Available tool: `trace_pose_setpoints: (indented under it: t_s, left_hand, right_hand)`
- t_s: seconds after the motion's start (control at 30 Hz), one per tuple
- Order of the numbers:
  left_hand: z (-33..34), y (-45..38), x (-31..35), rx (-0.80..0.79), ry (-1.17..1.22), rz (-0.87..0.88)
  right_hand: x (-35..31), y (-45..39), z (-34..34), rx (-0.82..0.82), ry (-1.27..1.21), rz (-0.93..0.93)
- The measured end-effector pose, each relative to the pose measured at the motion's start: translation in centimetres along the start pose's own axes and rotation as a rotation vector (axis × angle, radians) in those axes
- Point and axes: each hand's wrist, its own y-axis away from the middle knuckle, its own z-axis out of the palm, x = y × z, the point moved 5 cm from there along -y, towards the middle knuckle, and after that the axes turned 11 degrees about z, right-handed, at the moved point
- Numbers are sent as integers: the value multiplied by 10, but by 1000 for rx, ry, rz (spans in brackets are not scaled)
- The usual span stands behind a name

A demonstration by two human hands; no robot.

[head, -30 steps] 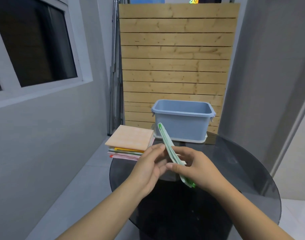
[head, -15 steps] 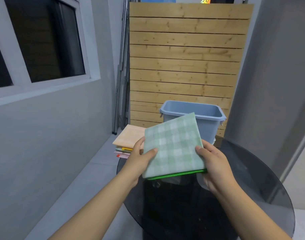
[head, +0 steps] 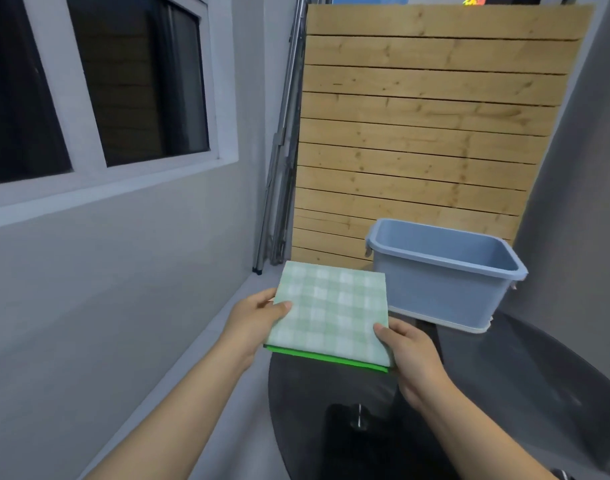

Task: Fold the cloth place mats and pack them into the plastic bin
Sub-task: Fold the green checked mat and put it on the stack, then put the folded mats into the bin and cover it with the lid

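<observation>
While held flat above the near-left rim of the table [head: 504, 393], hides whatever lies beneath: folded green checked place mat [head: 331, 317], bright green underside edge showing along the near side. Can't tell what sits under it on the table. Underside of both hands out of sight, so finger curl below the cloth not visible.

Left hand [head: 251, 323]: thumb laid on top of the mat's left edge, other fingers [head: 265, 294] tucked behind and under that edge, pinching the cloth. Right hand [head: 411, 355]: thumb pressed on the near-right corner from above, remaining fingers hidden beneath, gripping the corner. Both grips narrow, closed down to the thickness of the folded mat.

Mat roughly level, tilted slightly, clear of the table surface, just beside and left of the blue plastic bin [head: 445, 292], overlapping its lower-left corner in view. Bin upright on the far part of the dark glass table, open top, inside only partly visible, bottom not seen. Table cut off at right and bottom edges. Wooden slat panel [head: 417, 133] behind the bin, top cropped. Window [head: 99, 91] at left, cut off by frame.
</observation>
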Motion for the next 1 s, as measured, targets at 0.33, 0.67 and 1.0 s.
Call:
trace_pose_setpoints:
  t_s: [0.33,0.67,1.0]
  left_hand:
    - [-2,-104,-13,11,-277,-22]
    - [-1,-125,-92,-79,-501,-212]
    - [-5,-104,-93,-14,-320,-326]
  right_hand:
    - [-16,-79,35,123,147,63]
    - [23,-116,33,164,439,182]
    - [19,-103,35,-2,33,416]
